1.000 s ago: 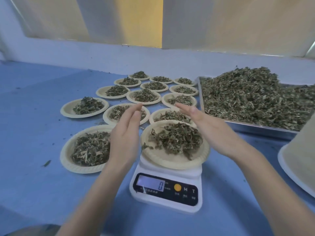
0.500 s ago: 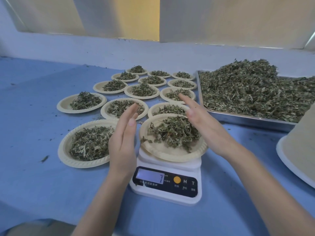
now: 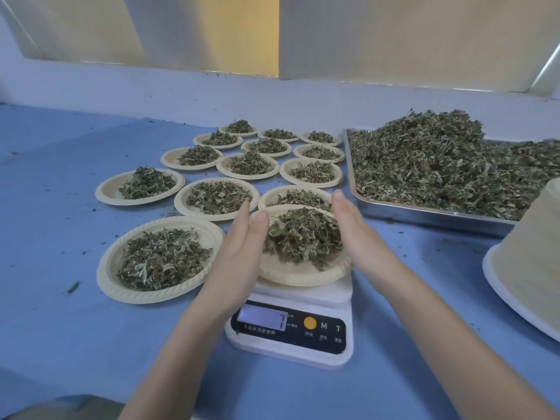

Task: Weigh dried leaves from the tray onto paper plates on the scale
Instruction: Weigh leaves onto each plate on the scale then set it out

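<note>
We are working at a blue table (image 3: 60,344), and the biggest thing on it is the steel tray (image 3: 424,214) lying at the far right, heaped with dried leaves (image 3: 439,159). To its left, filled plates (image 3: 216,197) are sitting in rows running toward the far wall, and a stack of empty plates (image 3: 527,262) is rising at the near right edge. The white scale (image 3: 303,325) is standing near us, its display showing a figure we are reading as seven, though it is faint. On the scale a paper plate (image 3: 303,275) is carrying its own pile of leaves (image 3: 303,237). We are bracketing that plate: our left hand (image 3: 239,253) is lying along its left rim and our right hand (image 3: 357,237) along its right rim, both with fingers straight and together, pointing away from us, gripping nothing. Whether the palms are touching the rim we cannot tell. The plate is lying directly between the hands, equally close to each, so we judge that lifting it off calls for both closing inward under the rim.
</note>
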Demonstrator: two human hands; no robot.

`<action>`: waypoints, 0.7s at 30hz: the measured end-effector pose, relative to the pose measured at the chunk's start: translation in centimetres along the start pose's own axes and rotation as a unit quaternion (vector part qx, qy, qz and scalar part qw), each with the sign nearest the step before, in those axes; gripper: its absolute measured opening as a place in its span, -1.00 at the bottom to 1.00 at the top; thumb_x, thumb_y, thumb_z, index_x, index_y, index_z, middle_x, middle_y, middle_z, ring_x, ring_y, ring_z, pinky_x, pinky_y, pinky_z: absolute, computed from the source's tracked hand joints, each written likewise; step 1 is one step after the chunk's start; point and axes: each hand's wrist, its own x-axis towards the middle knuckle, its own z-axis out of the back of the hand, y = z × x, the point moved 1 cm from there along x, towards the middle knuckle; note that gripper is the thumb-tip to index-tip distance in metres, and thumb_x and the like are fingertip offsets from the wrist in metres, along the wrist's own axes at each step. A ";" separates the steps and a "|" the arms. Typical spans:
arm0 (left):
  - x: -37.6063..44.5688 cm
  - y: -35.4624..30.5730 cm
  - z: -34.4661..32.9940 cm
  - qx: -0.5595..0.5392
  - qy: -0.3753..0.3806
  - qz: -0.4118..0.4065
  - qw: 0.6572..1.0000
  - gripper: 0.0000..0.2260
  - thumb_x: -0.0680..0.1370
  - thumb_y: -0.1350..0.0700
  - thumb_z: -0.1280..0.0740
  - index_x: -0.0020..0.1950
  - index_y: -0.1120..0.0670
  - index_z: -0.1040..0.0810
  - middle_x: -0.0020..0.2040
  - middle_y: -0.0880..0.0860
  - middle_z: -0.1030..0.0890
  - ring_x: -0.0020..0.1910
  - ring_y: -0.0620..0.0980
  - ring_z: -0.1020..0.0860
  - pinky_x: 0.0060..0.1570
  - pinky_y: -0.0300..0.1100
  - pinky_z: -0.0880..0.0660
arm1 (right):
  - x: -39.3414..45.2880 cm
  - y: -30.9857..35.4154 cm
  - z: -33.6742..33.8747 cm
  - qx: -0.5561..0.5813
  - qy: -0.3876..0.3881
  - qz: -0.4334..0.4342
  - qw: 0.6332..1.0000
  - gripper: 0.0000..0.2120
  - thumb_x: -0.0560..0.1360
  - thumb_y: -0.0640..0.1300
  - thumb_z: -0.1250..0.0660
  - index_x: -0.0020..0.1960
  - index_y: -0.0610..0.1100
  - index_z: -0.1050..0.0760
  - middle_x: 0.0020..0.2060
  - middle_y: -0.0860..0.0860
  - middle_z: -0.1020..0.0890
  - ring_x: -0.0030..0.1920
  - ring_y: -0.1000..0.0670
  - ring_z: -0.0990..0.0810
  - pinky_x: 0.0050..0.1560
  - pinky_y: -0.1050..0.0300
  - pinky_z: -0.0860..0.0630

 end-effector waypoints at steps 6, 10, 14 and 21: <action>2.0 -3.6 2.4 0.044 -0.129 -0.031 0.990 -0.45 0.60 -0.20 -0.08 0.55 -0.11 -0.04 0.54 -0.17 -0.09 0.50 -0.15 -0.08 0.40 -0.12 -0.05 | 1.7 3.9 -1.2 0.081 0.002 0.024 0.996 -0.41 0.55 0.35 0.04 0.51 0.15 -0.12 0.48 0.19 -0.20 0.48 0.09 -0.13 0.43 -0.02 -0.07; 3.2 -4.6 6.8 0.104 -0.270 -0.053 0.956 -0.53 0.61 -0.06 -0.17 0.51 0.00 -0.22 0.47 -0.08 -0.31 0.43 -0.07 -0.27 0.29 -0.14 -0.22 | 4.0 7.8 -4.9 0.081 0.069 0.055 0.993 -0.44 0.58 0.26 -0.02 0.52 0.09 -0.11 0.49 0.16 -0.19 0.43 0.12 -0.18 0.30 0.06 -0.15; 3.0 -3.8 13.1 0.133 -0.346 -0.039 0.928 -0.55 0.61 -0.04 -0.17 0.49 0.01 -0.25 0.46 -0.06 -0.33 0.42 -0.04 -0.29 0.27 -0.15 -0.22 | 6.1 11.9 -10.8 0.019 0.160 0.083 0.983 -0.36 0.54 0.35 0.01 0.54 0.09 -0.05 0.51 0.13 -0.14 0.49 0.03 -0.13 0.34 0.00 -0.14; 1.0 1.4 22.5 0.135 -0.450 0.025 0.883 -0.59 0.63 0.01 -0.14 0.46 0.09 -0.28 0.44 0.03 -0.36 0.40 0.01 -0.31 0.29 -0.18 -0.20 | 7.6 15.2 -23.2 -0.078 0.267 0.138 0.951 -0.29 0.52 0.38 0.04 0.55 0.01 -0.05 0.53 0.07 -0.14 0.50 -0.03 -0.14 0.39 -0.01 -0.14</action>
